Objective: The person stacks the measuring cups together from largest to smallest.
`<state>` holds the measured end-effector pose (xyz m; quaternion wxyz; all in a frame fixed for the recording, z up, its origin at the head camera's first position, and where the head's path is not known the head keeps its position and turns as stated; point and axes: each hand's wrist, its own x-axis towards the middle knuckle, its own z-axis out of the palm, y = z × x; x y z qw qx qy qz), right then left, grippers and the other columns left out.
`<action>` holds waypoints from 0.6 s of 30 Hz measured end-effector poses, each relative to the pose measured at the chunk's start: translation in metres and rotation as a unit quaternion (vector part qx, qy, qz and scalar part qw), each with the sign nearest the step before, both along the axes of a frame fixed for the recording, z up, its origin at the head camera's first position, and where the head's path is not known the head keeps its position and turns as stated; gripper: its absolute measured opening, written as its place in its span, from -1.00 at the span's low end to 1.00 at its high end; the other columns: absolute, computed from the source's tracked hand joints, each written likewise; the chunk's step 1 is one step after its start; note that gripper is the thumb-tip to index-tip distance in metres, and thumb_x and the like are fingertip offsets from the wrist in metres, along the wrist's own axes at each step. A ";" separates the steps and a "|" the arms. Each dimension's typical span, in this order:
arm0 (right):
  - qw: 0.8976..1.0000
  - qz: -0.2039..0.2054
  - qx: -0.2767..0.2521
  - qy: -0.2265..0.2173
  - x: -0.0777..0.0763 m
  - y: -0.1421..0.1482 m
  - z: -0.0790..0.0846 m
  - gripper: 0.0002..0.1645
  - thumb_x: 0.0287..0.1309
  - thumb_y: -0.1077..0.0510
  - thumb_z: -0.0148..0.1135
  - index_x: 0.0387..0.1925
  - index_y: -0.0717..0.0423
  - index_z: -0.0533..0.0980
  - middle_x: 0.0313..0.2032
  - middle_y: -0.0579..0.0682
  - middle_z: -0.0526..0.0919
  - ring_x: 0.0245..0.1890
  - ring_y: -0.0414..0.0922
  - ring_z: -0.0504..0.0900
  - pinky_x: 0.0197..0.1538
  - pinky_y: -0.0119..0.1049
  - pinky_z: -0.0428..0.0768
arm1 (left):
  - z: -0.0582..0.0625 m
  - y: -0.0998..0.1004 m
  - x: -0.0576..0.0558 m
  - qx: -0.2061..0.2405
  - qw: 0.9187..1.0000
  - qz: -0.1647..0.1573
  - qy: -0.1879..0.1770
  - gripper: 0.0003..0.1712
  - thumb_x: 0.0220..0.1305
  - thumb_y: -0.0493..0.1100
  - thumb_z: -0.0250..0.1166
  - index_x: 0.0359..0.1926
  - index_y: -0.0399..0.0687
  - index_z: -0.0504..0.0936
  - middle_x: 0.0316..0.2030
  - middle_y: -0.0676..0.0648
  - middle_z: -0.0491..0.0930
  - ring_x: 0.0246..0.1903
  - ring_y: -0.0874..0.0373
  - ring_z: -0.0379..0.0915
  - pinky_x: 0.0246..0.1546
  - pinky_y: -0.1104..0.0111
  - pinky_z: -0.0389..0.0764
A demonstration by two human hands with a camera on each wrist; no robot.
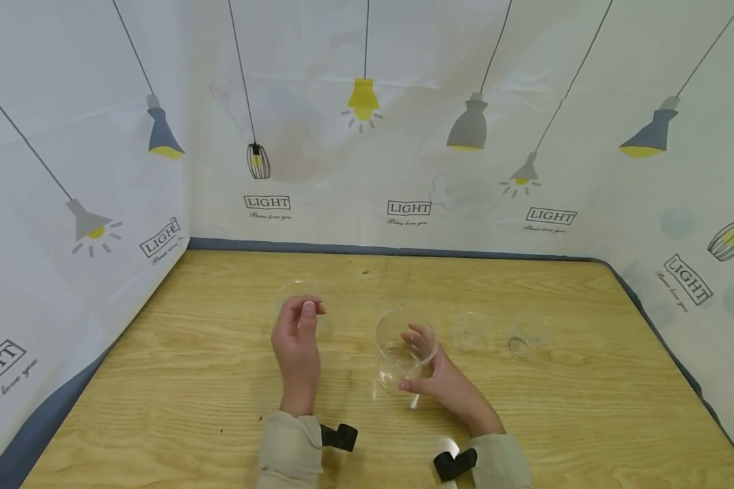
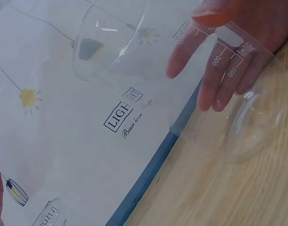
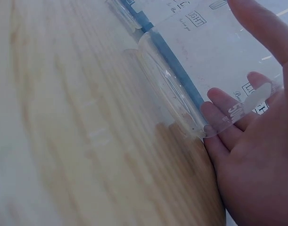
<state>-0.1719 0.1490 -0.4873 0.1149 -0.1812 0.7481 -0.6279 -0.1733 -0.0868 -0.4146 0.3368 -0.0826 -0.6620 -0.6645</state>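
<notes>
A clear glass beaker point(image 1: 390, 331) stands in the middle of the table. My right hand point(image 1: 449, 384) grips it from the right, thumb on the near side and fingers behind the glass; printed marks show in the right wrist view. At the left, my left hand point(image 1: 298, 350) is beside another clear beaker point(image 1: 287, 291), its fingers loosely extended. In the left wrist view the left fingers point(image 2: 213, 92) show through this beaker's wall, over mirrored volume marks. I cannot tell whether they touch the glass.
Two smaller clear glass vessels, one point(image 1: 467, 331) nearer and one point(image 1: 518, 346) farther out, stand in a row to the right. The wooden table point(image 1: 220, 380) ends at white, lamp-printed cloth walls point(image 1: 330, 170) at the back and sides.
</notes>
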 end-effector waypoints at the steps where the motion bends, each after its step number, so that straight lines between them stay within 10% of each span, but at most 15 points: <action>1: 1.000 0.002 0.000 0.001 0.000 0.000 0.001 0.12 -0.18 0.23 0.41 0.33 -0.07 -0.07 0.27 0.00 0.15 0.29 0.00 0.04 0.23 0.12 -0.21 | -0.001 -0.002 0.000 -0.004 1.000 0.010 0.005 -0.80 0.31 -0.20 0.01 -0.27 -0.23 0.51 -0.38 -0.11 0.50 -0.29 0.07 0.41 -0.25 0.35 0.37; 11: 1.000 0.005 0.000 -0.014 0.009 -0.004 0.026 0.08 -0.17 0.33 0.36 0.31 -0.08 -0.04 0.28 0.15 0.10 0.29 0.09 0.01 0.24 0.10 -0.22 | -0.005 -0.013 -0.007 -0.075 0.988 0.120 0.067 -0.77 0.26 -0.14 0.04 -0.23 -0.19 0.54 -0.21 -0.06 0.49 -0.11 0.06 0.28 -0.05 0.26 0.21; 18: 1.000 0.005 0.005 -0.015 0.011 -0.005 0.030 0.08 -0.16 0.33 0.35 0.33 0.01 -0.07 0.28 0.16 0.10 0.29 0.09 0.01 0.24 0.10 -0.21 | -0.002 -0.017 -0.009 -0.028 0.986 0.164 0.029 -0.83 0.26 -0.25 0.06 -0.22 -0.26 0.51 -0.13 -0.06 0.46 -0.01 0.09 0.25 0.04 0.29 0.17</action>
